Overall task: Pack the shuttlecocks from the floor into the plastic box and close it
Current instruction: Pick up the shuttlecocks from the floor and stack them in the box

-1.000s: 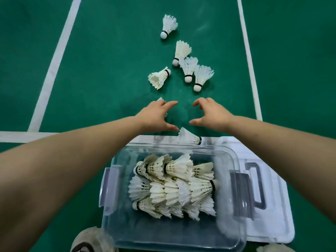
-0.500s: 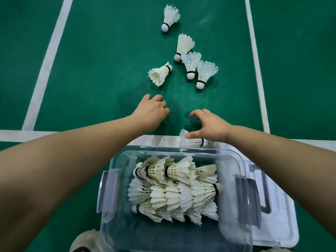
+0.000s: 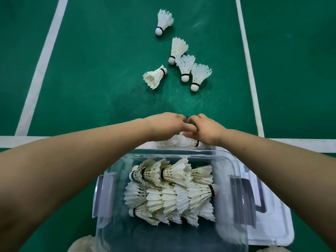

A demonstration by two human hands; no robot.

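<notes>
Head: right hand (image 3: 209, 131) around shuttlecock (image 3: 187, 142)

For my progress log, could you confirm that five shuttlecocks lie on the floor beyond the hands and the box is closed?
Not closed: the head view shows the plastic box open, its lid lying off to its right. The five shuttlecocks farther out are right.

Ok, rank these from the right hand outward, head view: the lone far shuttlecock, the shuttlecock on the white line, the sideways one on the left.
1. The shuttlecock on the white line: at the right hand, nearest.
2. The sideways shuttlecock: mid-court, off to the left.
3. The lone far shuttlecock: top of the view, farthest.
</notes>
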